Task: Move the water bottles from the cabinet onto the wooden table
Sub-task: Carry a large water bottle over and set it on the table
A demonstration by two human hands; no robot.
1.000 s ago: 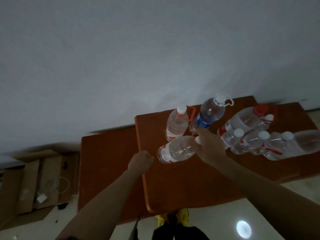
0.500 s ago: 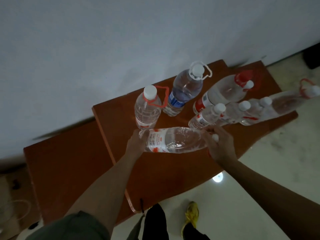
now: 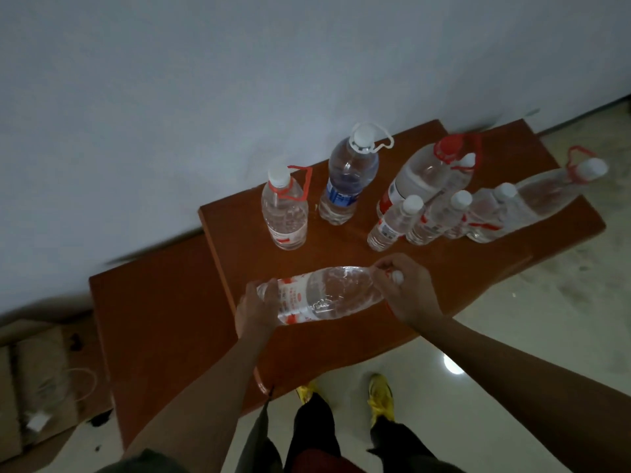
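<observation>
The person is holding one water bottle sideways over the front of the wooden counter; can't tell if it's touching the top. Their left hand is gripping the base end with fingers curled round it, and the right hand is wrapping the neck by the cap. Eight more are standing behind it, going by caps: a red-handled bottle, a blue-label bottle, a red-capped bottle, four small bottles, and a big bottle far right.
</observation>
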